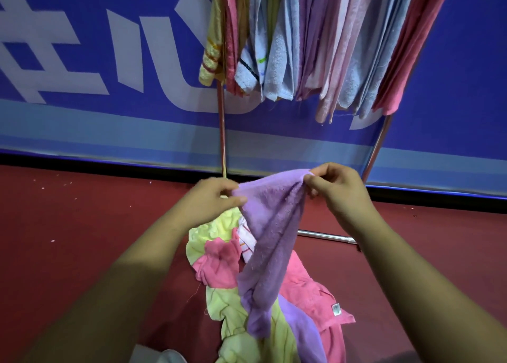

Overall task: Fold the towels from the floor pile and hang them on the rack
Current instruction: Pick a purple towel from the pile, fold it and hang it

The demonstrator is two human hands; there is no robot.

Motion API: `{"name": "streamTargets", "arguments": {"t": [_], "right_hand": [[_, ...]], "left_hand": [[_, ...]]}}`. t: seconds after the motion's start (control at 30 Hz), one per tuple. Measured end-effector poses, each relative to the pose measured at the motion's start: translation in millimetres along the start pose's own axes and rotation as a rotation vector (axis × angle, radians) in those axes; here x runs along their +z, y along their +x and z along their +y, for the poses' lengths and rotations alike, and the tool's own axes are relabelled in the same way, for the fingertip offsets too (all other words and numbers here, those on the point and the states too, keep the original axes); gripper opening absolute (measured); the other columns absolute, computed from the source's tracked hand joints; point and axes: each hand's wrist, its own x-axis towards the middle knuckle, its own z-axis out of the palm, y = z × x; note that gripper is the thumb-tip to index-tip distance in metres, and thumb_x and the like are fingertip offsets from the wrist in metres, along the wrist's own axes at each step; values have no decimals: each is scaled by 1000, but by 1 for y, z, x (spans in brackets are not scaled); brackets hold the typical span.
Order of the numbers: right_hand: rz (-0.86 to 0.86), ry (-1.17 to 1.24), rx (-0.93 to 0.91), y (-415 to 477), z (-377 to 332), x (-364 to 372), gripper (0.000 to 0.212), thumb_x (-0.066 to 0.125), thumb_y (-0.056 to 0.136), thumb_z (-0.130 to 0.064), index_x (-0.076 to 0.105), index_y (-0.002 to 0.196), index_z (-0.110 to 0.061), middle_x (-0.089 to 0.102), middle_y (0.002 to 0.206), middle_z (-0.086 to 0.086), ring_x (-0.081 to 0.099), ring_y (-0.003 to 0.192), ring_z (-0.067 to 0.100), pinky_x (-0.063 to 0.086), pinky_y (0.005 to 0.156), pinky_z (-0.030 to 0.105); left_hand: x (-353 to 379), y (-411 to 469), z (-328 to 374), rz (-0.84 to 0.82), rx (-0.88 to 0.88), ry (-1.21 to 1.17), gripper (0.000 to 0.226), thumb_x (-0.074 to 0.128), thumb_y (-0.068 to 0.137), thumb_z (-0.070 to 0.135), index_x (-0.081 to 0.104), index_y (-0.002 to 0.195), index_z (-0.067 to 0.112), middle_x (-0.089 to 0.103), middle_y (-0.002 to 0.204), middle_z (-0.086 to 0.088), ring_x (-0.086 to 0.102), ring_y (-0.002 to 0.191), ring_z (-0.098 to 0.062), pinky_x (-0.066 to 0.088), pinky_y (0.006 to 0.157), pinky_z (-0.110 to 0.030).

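"Judging from the rack (221, 132), how far had the job got?" asked the first.

"Well along, it seemed. Many folded towels (301, 47) hung crowded on it, yellow, pink, blue and lilac. But a pile (219, 261) lay on the red floor (82, 239) below: yellow-green, pink, a striped white one, another purple one. Several were left to do."

"And the one in hand?"

"A purple towel (271, 239) hung above the pile, its lower end trailing onto it. The left hand (212, 198) pinched one top corner, the right hand (337, 190) pinched the other, thumb against curled fingers. It was not yet folded."

"Any basket or bin?"

"None showed. Only the rack held anything, its towels hanging side by side, touching."
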Motion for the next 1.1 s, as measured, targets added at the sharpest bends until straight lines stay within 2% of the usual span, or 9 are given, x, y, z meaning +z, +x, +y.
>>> {"name": "streamTargets", "arguments": {"t": [0.13, 0.23, 0.53, 0.7, 0.8, 0.9, 0.93, 1.03, 1.1], "right_hand": [[75, 164, 98, 2, 4, -2, 5, 72, 87, -2, 70, 83, -3, 65, 62, -1, 57, 57, 8, 46, 59, 18], [96, 265, 112, 0, 3, -2, 8, 72, 87, -2, 69, 81, -7, 67, 66, 2, 58, 62, 11, 47, 62, 20], [183, 125, 65, -13, -16, -11, 11, 70, 91, -11, 65, 81, -14, 65, 79, 9, 56, 76, 18, 46, 76, 36], [207, 97, -121, 4, -110, -30, 13, 69, 91, -12, 64, 81, -17, 63, 78, 5, 55, 71, 13, 48, 73, 33], [255, 226, -275, 8, -196, -51, 10, 70, 85, -12, 64, 80, -17, 62, 74, 5, 56, 67, 15, 46, 65, 32], [175, 434, -359, 4, -258, -75, 14, 65, 91, -3, 64, 81, -12, 63, 69, 3, 58, 58, 12, 49, 58, 26], [152, 397, -362, 4, -264, -80, 16, 64, 92, -1, 65, 80, -12, 64, 68, 3, 58, 57, 11, 49, 58, 25], [213, 7, -304, 10, -252, -90, 25, 67, 89, 1, 64, 68, -13, 56, 60, 1, 48, 49, 4, 42, 59, 27], [221, -50, -261, 10, -245, -100, 23, 69, 88, -1, 65, 70, -13, 58, 64, 3, 52, 57, 7, 45, 65, 31]], "left_hand": [[-10, -1, 12, 232, 16, -305, 4, 78, 84, 21, 75, 86, 18, 73, 75, 6, 59, 70, 1, 48, 70, -20], [-8, -4, 25, 310, 35, -463, 10, 76, 84, 10, 74, 86, 20, 70, 72, 17, 59, 66, 7, 44, 66, -7], [-12, -11, 48, 312, 6, -444, 9, 75, 86, 8, 75, 89, 16, 71, 77, -1, 60, 66, -9, 50, 58, -17], [-74, 6, 107, 428, 77, -370, 9, 76, 85, 15, 74, 90, 22, 72, 83, 4, 61, 72, 1, 49, 74, -19], [-125, 3, 177, 477, 177, -765, 9, 71, 87, 7, 73, 94, 13, 73, 82, 0, 65, 75, -7, 56, 75, -24], [-154, -3, 227, 263, 304, -1224, 6, 69, 84, 8, 69, 88, 12, 72, 82, -4, 67, 71, -13, 57, 68, -26], [-155, -4, 235, 209, 303, -1135, 5, 70, 83, 8, 69, 87, 12, 71, 83, -5, 65, 72, -15, 56, 71, -29], [-145, 1, 228, 255, 168, -479, 10, 76, 85, 8, 70, 79, 14, 64, 76, -8, 55, 73, -19, 46, 71, -35], [-152, 3, 227, 338, 116, -482, 9, 76, 85, 10, 71, 80, 17, 65, 75, -6, 58, 69, -17, 49, 67, -31]]}}
